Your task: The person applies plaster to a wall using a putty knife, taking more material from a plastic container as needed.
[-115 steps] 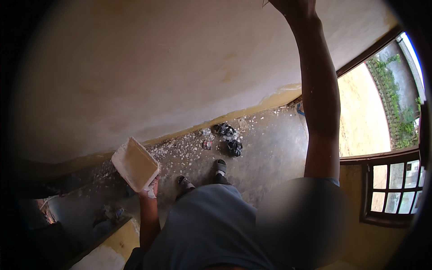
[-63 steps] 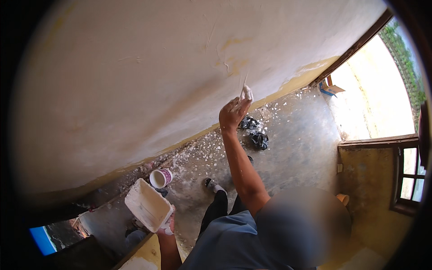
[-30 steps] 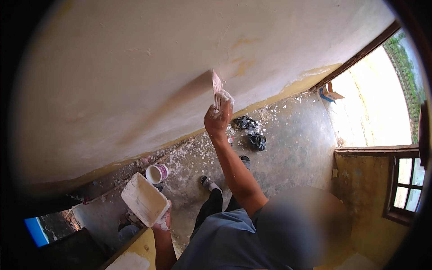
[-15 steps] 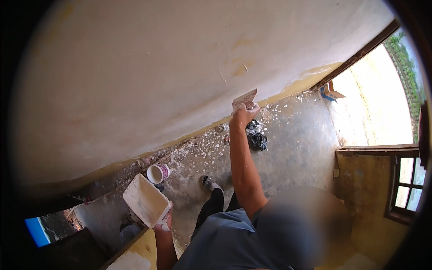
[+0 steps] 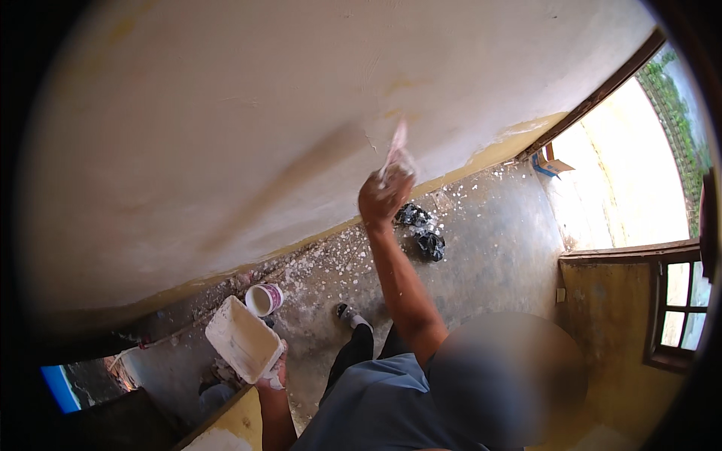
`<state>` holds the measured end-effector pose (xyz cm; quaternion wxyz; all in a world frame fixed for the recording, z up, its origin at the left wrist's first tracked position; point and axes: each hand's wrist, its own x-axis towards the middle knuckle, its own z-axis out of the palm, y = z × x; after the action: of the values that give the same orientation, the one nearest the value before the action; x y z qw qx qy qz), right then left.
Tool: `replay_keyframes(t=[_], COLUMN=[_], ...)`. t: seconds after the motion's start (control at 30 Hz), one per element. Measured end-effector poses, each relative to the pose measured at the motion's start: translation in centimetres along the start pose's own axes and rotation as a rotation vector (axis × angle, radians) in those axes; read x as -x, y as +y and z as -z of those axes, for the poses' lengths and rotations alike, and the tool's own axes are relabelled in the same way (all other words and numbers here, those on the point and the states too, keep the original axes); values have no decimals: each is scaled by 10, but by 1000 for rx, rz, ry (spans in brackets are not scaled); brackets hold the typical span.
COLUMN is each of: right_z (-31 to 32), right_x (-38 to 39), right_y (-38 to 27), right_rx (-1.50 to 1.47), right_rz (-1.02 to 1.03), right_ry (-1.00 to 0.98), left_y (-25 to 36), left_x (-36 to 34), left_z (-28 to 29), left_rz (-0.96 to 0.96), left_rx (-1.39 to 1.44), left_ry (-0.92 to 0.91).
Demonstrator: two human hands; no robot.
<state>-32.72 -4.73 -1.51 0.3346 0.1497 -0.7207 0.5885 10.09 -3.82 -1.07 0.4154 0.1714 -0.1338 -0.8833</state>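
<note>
My left hand (image 5: 278, 368), smeared with white, grips the side of a whitish rectangular tub (image 5: 239, 337) coated with putty. Up at the wall, my right hand (image 5: 386, 192) is closed around a putty scraper (image 5: 398, 137), also whitened. Its blade is blurred and seen nearly edge-on against the pale wall (image 5: 248, 143); whether it touches the surface I cannot tell. A shadow of the arm slants across the coated wall. Thin ridges and yellowish patches show near the blade.
A white bucket (image 5: 264, 299) stands on the floor beyond the tub. Black plastic bags (image 5: 430, 246) lie below my right hand, among white splatters along the wall's foot. A cardboard box (image 5: 553, 164) sits by the bright opening at right, near a barred window (image 5: 683, 307).
My right hand has moved up and slightly left, and the scraper has turned from broadside to nearly edge-on. The left hand and tub stay almost where they were.
</note>
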Motion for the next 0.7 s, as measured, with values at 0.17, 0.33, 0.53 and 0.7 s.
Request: replay_keyframes(t=[0.17, 0.33, 0.53, 0.7], right_z=[-15, -19, 33, 15], right_x=[-127, -9, -118, -244], right_y=[-9, 15, -39, -107], right_rx=[-59, 40, 99, -70], right_rz=[143, 417, 516, 790], right_ry=[178, -180, 120, 70], left_y=[2, 0, -4, -7], left_x=[10, 6, 10, 1], left_z=[5, -7, -8, -1], left_rz=[-21, -11, -24, 19], left_rx=[-20, 9, -15, -23], left_ry=[94, 70, 126, 158])
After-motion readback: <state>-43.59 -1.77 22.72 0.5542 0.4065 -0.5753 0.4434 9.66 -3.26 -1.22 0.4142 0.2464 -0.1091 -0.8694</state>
